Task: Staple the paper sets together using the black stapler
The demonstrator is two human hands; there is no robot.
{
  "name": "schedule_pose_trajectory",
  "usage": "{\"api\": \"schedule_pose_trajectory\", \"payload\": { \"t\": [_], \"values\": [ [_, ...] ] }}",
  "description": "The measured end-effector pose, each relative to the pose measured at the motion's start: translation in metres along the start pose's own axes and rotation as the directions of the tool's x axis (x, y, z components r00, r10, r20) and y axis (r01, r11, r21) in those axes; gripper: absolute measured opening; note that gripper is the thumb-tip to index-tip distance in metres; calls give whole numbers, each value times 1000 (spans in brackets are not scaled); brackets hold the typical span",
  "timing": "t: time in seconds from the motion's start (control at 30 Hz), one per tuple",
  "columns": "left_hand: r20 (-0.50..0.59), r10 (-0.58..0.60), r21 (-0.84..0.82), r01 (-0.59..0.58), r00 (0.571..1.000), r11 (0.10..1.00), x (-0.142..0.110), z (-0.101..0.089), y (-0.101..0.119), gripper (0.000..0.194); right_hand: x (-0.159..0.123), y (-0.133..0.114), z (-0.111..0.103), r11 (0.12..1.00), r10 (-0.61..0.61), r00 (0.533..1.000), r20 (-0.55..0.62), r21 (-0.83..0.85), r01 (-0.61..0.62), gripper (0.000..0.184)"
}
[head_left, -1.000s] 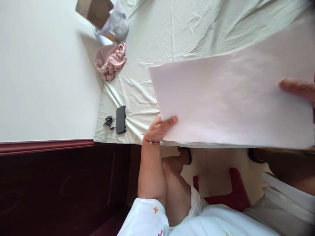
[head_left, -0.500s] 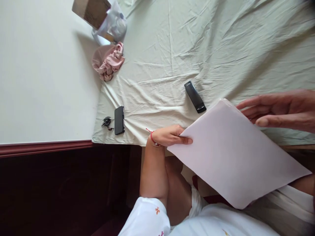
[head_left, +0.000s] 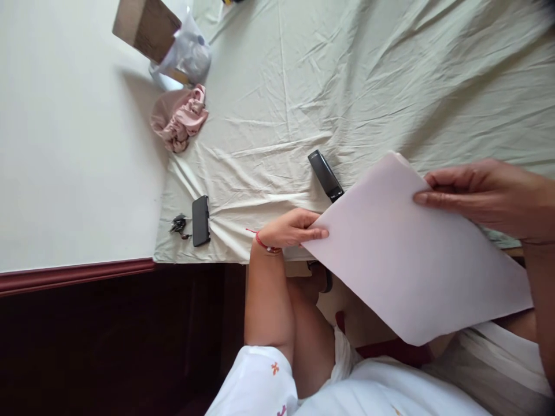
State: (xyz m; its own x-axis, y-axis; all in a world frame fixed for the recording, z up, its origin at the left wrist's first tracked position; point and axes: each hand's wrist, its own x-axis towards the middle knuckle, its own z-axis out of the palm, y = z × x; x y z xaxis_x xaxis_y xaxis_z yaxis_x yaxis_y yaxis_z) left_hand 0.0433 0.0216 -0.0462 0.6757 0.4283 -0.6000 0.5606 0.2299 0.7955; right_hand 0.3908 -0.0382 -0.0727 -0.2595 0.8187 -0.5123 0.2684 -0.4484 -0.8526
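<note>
Held white paper (head_left: 403, 260) in 2 hands, slanting across the near edge of the cloth-covered table (head_left: 247, 121). Pinched its left corner between thumb and fingers of left hand (head_left: 295, 228), closed on it. Gripped its upper right edge with right hand (head_left: 489, 193), thumb on top, fingers curled in. Observed 1 black stapler-like object (head_left: 325, 175) just beyond the upper left edge. Noted farther left 1 flat black rectangle (head_left: 200, 221), 1 crumpled pink fabric (head_left: 182, 118) and 1 clear bag (head_left: 193, 55).

one head-worn camera faces forward and down, near the cloth-covered table (head_left: 255, 121).
</note>
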Motion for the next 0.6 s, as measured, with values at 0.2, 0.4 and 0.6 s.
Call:
{"api": "schedule_pose_trajectory", "payload": {
  "t": [0.2,0.4,0.6],
  "values": [
    [-393,76,-153,-147,916,977,11,-1,0,34,-8,22,-23,989,147,986,-79,17,-146,63],
    [-510,110,-40,-152,853,988,30,7,0,18,-7,35,-32,972,233,967,-98,36,-231,64],
    [-563,160,18,-182,811,983,38,7,-4,10,-9,29,-29,940,322,937,-138,164,-300,71]
  ]
}}
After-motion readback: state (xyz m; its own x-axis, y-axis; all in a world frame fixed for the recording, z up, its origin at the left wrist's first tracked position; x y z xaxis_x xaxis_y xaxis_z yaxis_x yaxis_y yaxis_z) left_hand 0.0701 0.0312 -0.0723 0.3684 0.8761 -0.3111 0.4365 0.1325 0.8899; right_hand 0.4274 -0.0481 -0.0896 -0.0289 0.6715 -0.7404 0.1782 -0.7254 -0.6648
